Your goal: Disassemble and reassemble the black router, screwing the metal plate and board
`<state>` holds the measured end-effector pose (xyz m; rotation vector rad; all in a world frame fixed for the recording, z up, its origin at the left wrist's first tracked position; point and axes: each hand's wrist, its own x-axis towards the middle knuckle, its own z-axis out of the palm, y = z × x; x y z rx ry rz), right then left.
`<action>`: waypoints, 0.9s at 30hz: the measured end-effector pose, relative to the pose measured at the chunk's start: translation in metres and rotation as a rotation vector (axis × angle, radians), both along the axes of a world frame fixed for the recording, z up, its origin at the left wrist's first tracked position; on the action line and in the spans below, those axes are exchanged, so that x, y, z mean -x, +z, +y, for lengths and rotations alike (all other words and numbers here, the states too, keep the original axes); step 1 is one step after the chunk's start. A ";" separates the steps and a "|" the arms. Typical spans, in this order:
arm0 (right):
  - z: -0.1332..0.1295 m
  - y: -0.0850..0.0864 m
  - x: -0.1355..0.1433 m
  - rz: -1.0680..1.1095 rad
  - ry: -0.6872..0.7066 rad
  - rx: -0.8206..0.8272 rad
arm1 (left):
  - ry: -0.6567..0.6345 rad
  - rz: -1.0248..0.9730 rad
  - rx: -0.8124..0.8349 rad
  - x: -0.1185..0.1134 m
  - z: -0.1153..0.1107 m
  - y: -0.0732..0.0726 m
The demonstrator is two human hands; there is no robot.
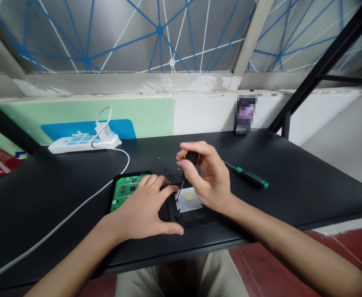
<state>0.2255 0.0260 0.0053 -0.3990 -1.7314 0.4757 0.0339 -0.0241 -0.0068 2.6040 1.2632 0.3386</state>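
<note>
A black device casing [190, 218] lies on the black table, with a silver metal plate [185, 203] inside it that bears a small yellowish square. To its left is a green circuit board [125, 189] in a black frame. My left hand [143, 206] is spread over the board and the casing, its fingers apart and its index fingertip near the plate's upper left corner. Closed round the black and yellow handle of a screwdriver [192, 157], my right hand [210, 175] holds it tilted, with its tip at the plate's left edge.
A green and black screwdriver [251, 178] lies to the right. Small screws [170, 175] lie behind the casing. A white power strip [72, 144] with a plugged-in charger and cable [88, 203] is at the left, near a red packet [1, 159]. A phone [244, 115] leans on the wall.
</note>
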 end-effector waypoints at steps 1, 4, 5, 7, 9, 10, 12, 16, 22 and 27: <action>-0.001 -0.001 0.000 0.017 0.040 0.037 | 0.000 -0.005 -0.002 0.000 0.000 0.000; -0.001 -0.005 -0.001 0.079 0.154 0.143 | 0.001 -0.011 -0.012 0.000 0.000 0.000; -0.001 -0.006 -0.001 0.094 0.172 0.158 | -0.001 -0.010 -0.014 0.000 0.000 0.000; 0.000 -0.006 -0.002 0.098 0.150 0.144 | -0.001 -0.006 -0.013 0.000 0.000 0.001; 0.001 -0.003 -0.002 0.064 0.076 0.075 | 0.004 -0.001 -0.010 0.000 0.000 0.001; 0.001 -0.002 -0.002 0.042 0.028 0.029 | 0.008 -0.002 -0.010 0.000 0.000 0.001; 0.001 0.001 -0.002 0.005 -0.047 -0.035 | 0.012 -0.011 -0.012 0.000 -0.001 0.001; -0.001 0.003 -0.003 0.013 0.012 0.018 | 0.008 -0.036 -0.021 -0.001 0.000 0.000; 0.000 -0.002 -0.004 0.060 0.089 0.085 | -0.001 -0.009 -0.014 0.000 0.000 0.001; -0.001 0.000 -0.003 0.024 0.010 0.015 | 0.003 0.006 -0.006 0.000 0.000 0.001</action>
